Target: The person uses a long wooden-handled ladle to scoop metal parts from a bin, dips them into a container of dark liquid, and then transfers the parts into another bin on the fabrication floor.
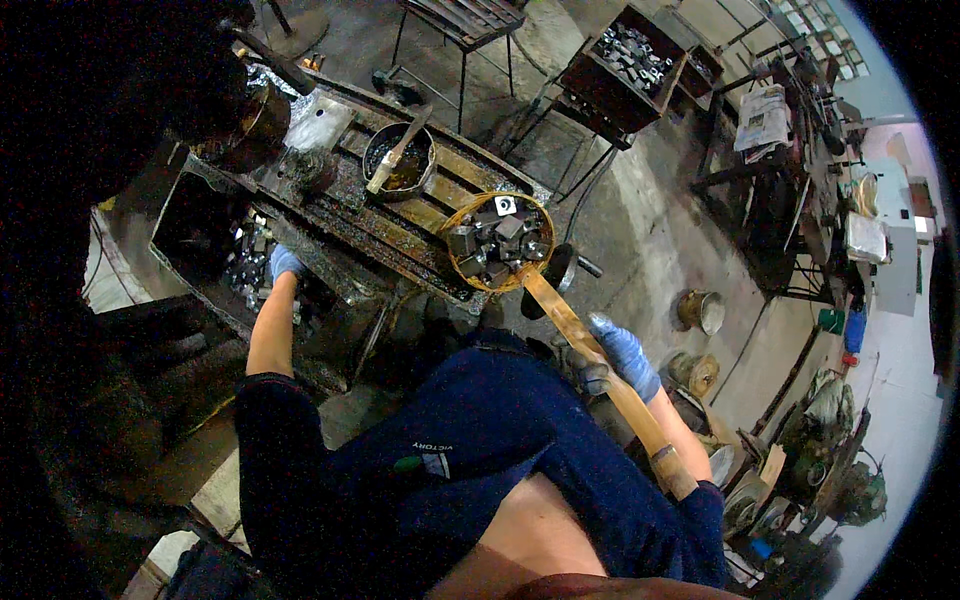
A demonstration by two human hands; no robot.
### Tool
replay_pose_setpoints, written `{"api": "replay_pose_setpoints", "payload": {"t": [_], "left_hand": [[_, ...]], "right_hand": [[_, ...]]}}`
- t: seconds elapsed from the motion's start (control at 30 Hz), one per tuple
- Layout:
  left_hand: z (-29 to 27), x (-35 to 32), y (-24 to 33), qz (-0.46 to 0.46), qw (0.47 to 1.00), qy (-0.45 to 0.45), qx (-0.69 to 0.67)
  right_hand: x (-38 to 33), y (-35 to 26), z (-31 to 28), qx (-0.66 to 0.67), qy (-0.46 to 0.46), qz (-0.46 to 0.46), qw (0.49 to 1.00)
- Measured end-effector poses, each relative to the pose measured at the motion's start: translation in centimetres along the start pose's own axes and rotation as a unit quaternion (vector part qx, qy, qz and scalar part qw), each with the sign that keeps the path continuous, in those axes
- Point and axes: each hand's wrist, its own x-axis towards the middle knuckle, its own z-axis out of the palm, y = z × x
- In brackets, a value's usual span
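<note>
Right hand (630, 360) closed around wooden handle (565, 318) of round basket (551, 240); left hand (285, 262) at metal pieces (250, 255) in left bin (182, 228); grip indiscernible.

A grimy metalworking shop, crowded with oily gear and loose parts.
Small blocky metal parts (630, 58) heap in a steel box on legs (597, 98) at the top, lie inside a dark metal bin (195, 215) at left, and crowd a round wire basket (551, 228) near the centre. A long, blackened slatted bench (470, 155) carries a round pot (432, 168) with a brush (397, 160) laid across it. Around these are a stained concrete floor (650, 240), a cluttered metal rack (720, 175) holding newspaper (763, 122), and a grey cabinet (893, 245) by a pale wall (915, 370).
</note>
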Motion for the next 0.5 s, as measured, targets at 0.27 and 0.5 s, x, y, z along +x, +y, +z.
{"api": "replay_pose_setpoints", "payload": {"t": [0.27,0.5], "left_hand": [[-3.8,-3.9,8.8,0.034,0.997,0.065,-0.010],[-8.5,-7.5,5.4,-0.059,0.931,0.092,-0.350]], "right_hand": [[-0.4,0.7,-1.4,0.038,0.007,0.007,0.999],[-0.5,0.4,-1.3,0.034,-0.037,0.033,0.998]]}}
